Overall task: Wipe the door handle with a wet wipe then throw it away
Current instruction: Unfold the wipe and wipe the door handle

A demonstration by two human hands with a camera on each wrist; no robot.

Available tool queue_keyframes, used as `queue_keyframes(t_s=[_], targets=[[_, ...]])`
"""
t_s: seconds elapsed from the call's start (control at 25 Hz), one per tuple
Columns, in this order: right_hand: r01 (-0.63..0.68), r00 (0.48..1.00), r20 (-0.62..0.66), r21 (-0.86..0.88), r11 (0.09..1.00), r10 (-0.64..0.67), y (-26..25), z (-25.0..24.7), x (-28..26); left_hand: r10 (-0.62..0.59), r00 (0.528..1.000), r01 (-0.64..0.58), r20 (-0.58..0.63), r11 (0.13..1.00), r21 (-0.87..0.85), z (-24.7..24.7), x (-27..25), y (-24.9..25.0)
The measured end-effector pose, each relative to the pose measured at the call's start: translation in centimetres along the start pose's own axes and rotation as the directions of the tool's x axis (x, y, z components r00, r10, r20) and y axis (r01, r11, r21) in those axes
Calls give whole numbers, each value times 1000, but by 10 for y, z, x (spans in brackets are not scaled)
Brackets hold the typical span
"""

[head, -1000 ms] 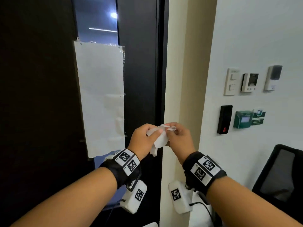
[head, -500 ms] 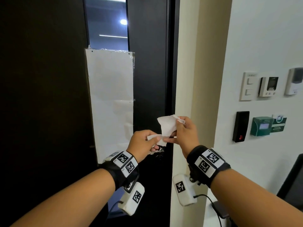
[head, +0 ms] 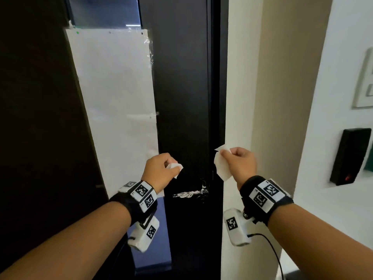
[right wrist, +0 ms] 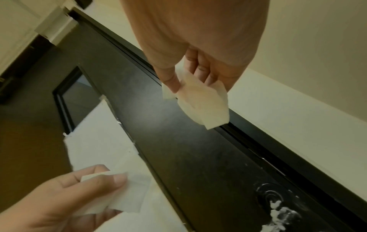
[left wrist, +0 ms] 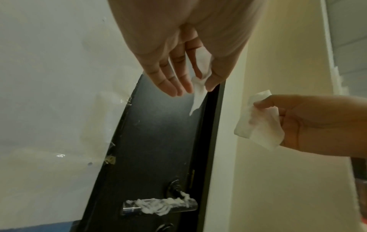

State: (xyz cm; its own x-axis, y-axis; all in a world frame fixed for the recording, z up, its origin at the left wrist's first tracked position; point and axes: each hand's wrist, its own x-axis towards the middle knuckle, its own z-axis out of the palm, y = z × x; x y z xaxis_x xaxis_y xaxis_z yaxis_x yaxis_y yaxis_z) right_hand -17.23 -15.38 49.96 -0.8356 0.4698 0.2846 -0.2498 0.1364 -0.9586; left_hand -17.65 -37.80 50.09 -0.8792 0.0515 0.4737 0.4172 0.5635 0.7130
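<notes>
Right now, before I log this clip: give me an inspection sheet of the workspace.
Surface: dark door, shut against its frame; white paper sheet taped over its window.
Job's things: handle smeared with white foam, unwiped; larger wipe and smaller white piece, apart, neither touching the handle.
Clutter: nothing seen.
Grippers: left hand pinches the smaller piece; right hand pinches the larger wipe; both above the handle.
Cables: black lead from the right wrist camera, hanging clear of the handle.
Surroundings: cream wall; black card reader and a white wall plate to the right. No bin in view.
</notes>
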Motion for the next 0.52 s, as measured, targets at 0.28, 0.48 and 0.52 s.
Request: queue_keyframes(t_s=[0.28,0.48,0.52], targets=[[-5,998,68,-160,987,16,77,25,57,101,973,-149,208,962,227,48,39,-55],[17,989,145,-229,973,17,113,40,59,200,900,-363,387,835,413,58,62,-83],[18,988,154,-235,972,19,119,44,58,238,877,-427,418,786,448,57,67,-89]])
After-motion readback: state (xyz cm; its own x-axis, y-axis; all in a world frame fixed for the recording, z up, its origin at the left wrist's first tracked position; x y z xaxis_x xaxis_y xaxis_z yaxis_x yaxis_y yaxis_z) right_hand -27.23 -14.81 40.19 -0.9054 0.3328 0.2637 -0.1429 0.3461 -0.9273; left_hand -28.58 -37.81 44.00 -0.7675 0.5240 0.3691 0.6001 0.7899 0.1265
